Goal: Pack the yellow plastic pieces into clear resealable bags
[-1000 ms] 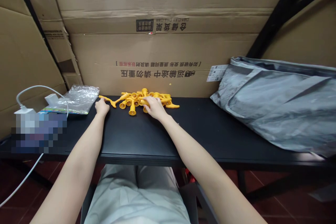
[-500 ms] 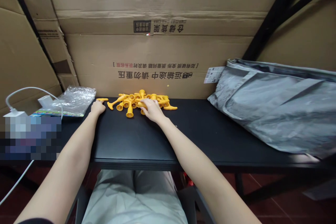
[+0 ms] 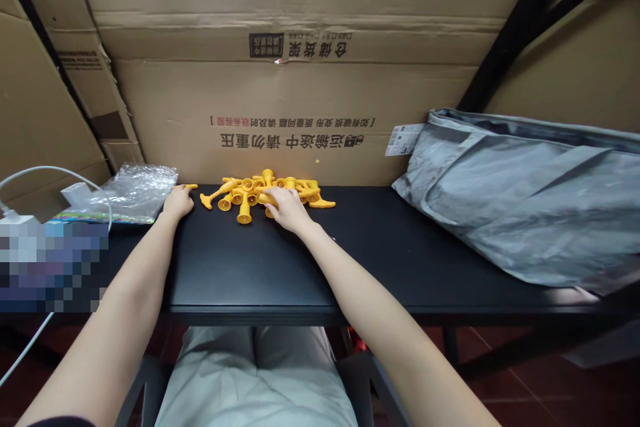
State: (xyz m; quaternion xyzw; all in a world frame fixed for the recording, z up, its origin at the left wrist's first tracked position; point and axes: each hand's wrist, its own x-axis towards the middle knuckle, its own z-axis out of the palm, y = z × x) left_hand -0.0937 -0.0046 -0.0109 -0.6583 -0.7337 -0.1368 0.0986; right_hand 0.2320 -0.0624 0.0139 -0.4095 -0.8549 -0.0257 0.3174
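Yellow plastic pieces with cup-shaped ends and slim curved stems lie in a loose heap (image 3: 244, 212) at the back of the black table. My left hand (image 3: 178, 203) is left of the heap, its fingers curled round a yellow plastic piece (image 3: 191, 186) whose end sticks out to the right. At the heap's front right, my right hand (image 3: 290, 208) has its thumb and fingers closed on another yellow plastic piece (image 3: 267, 197). That hand covers part of the pile behind it. A T-ended yellow piece (image 3: 206, 201) lies between the left hand and the heap.
A cardboard wall (image 3: 290, 90) stands right behind the heap. On the right slumps a large grey bag (image 3: 500, 193). A clear plastic bag (image 3: 143, 190), a white charger with a cable (image 3: 77, 194) and a blurred-out item lie on the left. The black table (image 3: 250, 267) ends before my lap.
The view has shifted slightly. My left hand has drawn a little further left from the heap with its yellow piece. My right hand stays on the heap, nearly still.
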